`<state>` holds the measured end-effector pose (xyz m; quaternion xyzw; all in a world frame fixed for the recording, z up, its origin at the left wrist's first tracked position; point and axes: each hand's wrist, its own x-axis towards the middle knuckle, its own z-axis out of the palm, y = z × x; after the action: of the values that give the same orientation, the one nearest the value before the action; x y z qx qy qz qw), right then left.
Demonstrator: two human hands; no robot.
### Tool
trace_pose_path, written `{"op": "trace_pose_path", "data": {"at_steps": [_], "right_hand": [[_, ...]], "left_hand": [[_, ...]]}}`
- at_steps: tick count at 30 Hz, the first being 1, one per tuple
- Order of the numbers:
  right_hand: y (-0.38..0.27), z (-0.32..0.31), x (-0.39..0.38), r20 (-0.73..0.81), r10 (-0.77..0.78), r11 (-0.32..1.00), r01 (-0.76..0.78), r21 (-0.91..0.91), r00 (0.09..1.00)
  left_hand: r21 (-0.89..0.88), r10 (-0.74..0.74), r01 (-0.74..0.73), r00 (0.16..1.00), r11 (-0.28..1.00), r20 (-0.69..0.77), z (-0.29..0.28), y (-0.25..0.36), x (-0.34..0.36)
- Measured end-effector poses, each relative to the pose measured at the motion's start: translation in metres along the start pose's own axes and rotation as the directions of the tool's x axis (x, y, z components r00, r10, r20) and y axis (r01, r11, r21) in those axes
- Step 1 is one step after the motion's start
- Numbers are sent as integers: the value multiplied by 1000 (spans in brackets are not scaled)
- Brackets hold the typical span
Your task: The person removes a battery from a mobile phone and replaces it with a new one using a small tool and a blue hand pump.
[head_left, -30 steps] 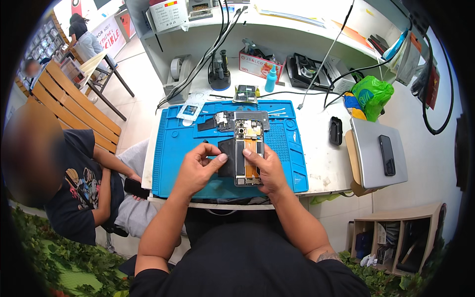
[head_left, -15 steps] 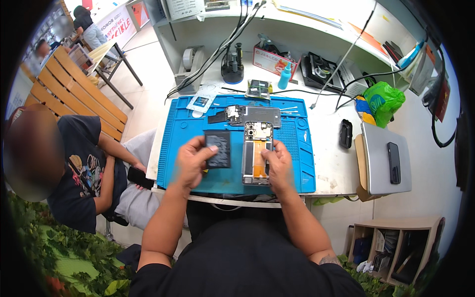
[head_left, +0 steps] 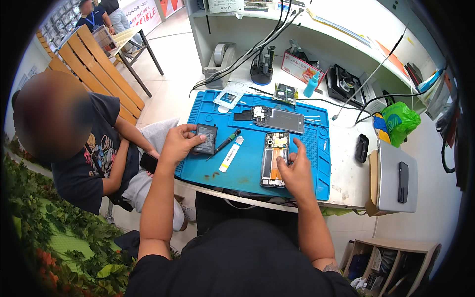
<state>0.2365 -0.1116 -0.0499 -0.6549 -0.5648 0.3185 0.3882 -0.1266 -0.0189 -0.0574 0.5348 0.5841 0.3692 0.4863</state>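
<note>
Between the thumb and fingers of my left hand [head_left: 177,144] is a flat black phone battery [head_left: 207,138], held at the left side of the blue repair mat [head_left: 242,182]. My right hand [head_left: 299,175] is open over the right edge of an opened phone [head_left: 275,161], its thumb at the frame and its index finger raised. That phone lies on the mat with its circuit board and an orange flex cable exposed. Beside the battery rest a dark screwdriver [head_left: 226,143] and a white-and-yellow pry tool [head_left: 231,155]. Behind them lies another dismantled phone part [head_left: 284,121].
Behind the mat stand a tool holder [head_left: 261,69], a tape dispenser [head_left: 219,62] and a blue bottle [head_left: 311,85]. To the right are a black case [head_left: 361,148] and a laptop [head_left: 388,180] with a phone on it. A person [head_left: 99,143] sits close on the left.
My left hand has carried the battery left, uncovering the screwdriver and pry tool. My right hand's fingers have spread off the opened phone. The view has shifted too.
</note>
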Motion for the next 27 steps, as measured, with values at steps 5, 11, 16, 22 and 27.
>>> {"op": "trace_pose_path", "data": {"at_steps": [5, 11, 16, 22, 27], "right_hand": [[19, 3, 6, 40, -14, 957, 2, 290, 999], [27, 3, 3, 0, 34, 924, -32, 381, 999], [28, -1, -3, 19, 48, 927, -52, 372, 999], [14, -2, -3, 29, 32, 976, -37, 216, 999], [6, -11, -1, 37, -75, 984, 80, -160, 996]], "left_hand": [[-341, 40, -23, 998, 940, 43, 26, 28, -10], [-323, 18, 100, 939, 941, 343, 107, 47, -28], [-123, 92, -70, 980, 990, 177, 80, 28, -12], [117, 138, -148, 986, 982, 93, 59, 24, -2], [326, -9, -14, 998, 945, 67, 56, 43, -4]]}}
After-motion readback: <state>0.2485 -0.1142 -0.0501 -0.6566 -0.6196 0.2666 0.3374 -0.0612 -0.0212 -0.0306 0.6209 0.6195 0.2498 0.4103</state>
